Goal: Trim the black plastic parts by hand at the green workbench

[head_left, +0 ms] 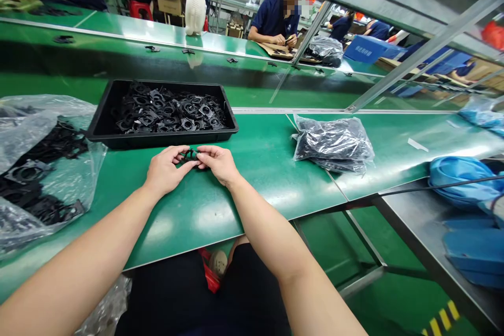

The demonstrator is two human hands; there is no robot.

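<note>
Between my two hands is a small black plastic part [190, 155], held just above the green table. The fingers of my left hand [167, 168] are closed on its left side. My right hand [219, 164] pinches the same part from the right, and the fingertips hide much of it. Right behind my hands stands a black tray [165, 139] heaped with black plastic parts [157, 110], several with a round opening. On the left, an open clear plastic bag [84, 184] holds more dark parts of a similar look.
Further right on the table [252, 189] lies a filled clear bag [334, 142] of dark pieces. A metal bench [425, 226] with blue cloth [460, 178] adjoins at the right. Beyond a low rail, loose black parts [232, 60] lie on a belt. A co-worker [275, 18] sits across.
</note>
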